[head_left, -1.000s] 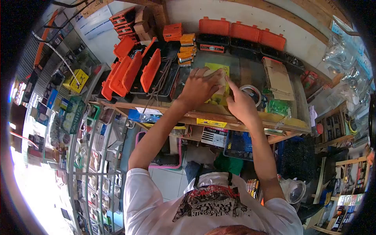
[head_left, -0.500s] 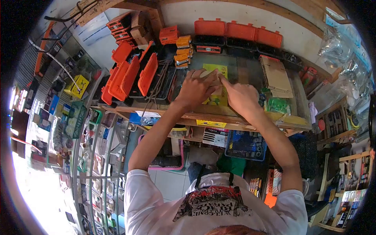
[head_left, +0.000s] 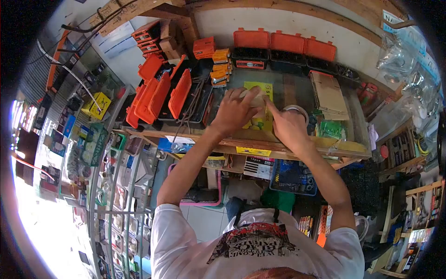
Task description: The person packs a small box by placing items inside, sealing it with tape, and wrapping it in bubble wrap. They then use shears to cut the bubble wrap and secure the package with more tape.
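My left hand (head_left: 234, 110) is over the glass-topped counter with its fingers bent around a small pale, flat piece (head_left: 254, 99), which I cannot name. Close beside it is my right hand (head_left: 290, 128), index finger stretched towards that piece and the other fingers curled under. Whatever the curled fingers may hold is hidden. Below both hands lies a yellow printed sheet (head_left: 265, 122). A pale ring, like a tape roll (head_left: 297, 109), shows just behind my right knuckles, partly covered.
Open orange-lidded boxes (head_left: 153, 95) stand at the left, more orange-lidded boxes (head_left: 251, 39) along the back. Small yellow-orange cartons (head_left: 220, 67) are stacked near my left hand. Folded cardboard (head_left: 330, 95) and a green plastic packet (head_left: 332, 130) lie at the right. A blue crate (head_left: 292, 179) sits below.
My right hand has drawn slightly back from the left, baring more of the pale ring. The left hand stays around the pale piece. The whole view has shifted a little.
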A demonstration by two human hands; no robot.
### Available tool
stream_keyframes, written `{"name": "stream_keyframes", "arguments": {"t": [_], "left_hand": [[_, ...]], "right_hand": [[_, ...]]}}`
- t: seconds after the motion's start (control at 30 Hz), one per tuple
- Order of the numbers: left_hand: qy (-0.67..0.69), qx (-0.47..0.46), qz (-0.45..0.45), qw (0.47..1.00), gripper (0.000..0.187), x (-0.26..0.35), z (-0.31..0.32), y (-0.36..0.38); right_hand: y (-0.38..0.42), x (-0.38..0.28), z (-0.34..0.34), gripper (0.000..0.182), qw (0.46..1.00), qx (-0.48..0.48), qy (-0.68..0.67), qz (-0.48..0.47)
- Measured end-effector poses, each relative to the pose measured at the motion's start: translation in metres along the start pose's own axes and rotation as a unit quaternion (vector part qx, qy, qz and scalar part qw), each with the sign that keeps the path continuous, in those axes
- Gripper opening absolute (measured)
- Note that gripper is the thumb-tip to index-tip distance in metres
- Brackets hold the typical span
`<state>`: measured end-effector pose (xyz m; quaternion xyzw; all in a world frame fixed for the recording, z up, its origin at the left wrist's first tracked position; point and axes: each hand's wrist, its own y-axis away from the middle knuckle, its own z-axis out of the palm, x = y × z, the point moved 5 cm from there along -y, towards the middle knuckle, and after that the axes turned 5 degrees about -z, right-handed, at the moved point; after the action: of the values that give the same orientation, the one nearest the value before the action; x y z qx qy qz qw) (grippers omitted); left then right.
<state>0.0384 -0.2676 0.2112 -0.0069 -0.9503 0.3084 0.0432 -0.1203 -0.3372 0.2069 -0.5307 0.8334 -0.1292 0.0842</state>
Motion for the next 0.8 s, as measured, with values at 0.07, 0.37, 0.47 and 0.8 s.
{"name": "stream_keyframes", "arguments": {"t": [0.07, 0.37, 0.47, 0.8], "left_hand": [[-0.007, -0.026, -0.002, 1.0, 0.052, 0.002, -0.002, -0.001], [-0.012, -0.005, 0.052, 0.999, 0.035, 0.006, -0.004, -0.003], [-0.013, -0.033, 0.042, 0.998, 0.042, 0.002, 0.0, -0.004], [-0.027, -0.041, 0.033, 0.998, 0.041, 0.009, -0.004, -0.007]], "right_hand": [[0.007, -0.002, 0.001, 0.073, 0.998, 0.027, -0.058, 0.014], [-0.008, -0.001, 0.004, 0.061, 0.944, 0.023, -0.318, 0.081], [-0.012, 0.003, 0.0, 0.062, 0.912, 0.0, -0.406, 0.05], [-0.015, 0.017, -0.001, 0.043, 0.816, -0.076, -0.567, 0.08]]}}
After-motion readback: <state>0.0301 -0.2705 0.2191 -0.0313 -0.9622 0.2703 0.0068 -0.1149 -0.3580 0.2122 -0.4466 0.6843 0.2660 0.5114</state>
